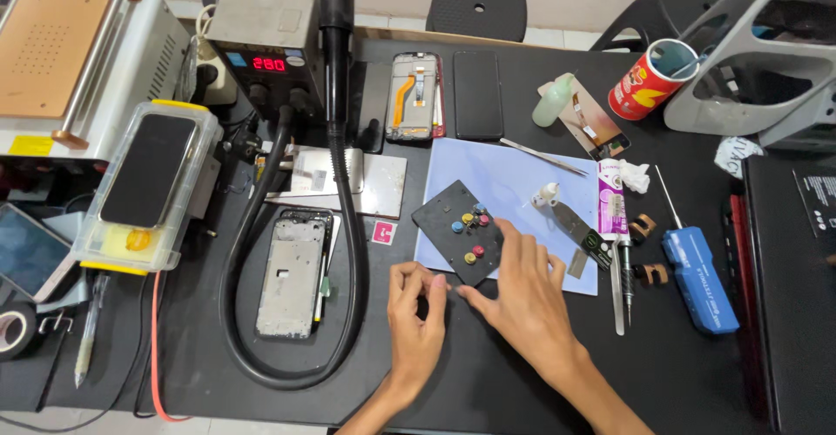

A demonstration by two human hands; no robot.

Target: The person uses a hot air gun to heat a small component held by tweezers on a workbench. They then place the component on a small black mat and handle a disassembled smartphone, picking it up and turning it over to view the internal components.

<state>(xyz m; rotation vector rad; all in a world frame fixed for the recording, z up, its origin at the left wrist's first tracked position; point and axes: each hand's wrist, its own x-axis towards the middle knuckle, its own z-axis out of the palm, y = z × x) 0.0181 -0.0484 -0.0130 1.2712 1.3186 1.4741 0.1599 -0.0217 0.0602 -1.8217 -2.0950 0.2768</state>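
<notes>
Between the fingertips of the left hand and right hand, pinched together and nearly meeting, something tiny is too small to identify, just below the black square mat with coloured dots. Both forearms are cut off at the bottom edge. Everything rests on a crowded black table, with dark chairs along a pale wall behind.

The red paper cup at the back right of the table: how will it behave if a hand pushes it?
The red paper cup already leans, so a push would probably tip it. It looks thin-walled and light, so it may slide or crumple easily. The thin stick-like things standing inside would likely spill onto the black table. Being round, it might roll once it lies down.
</notes>
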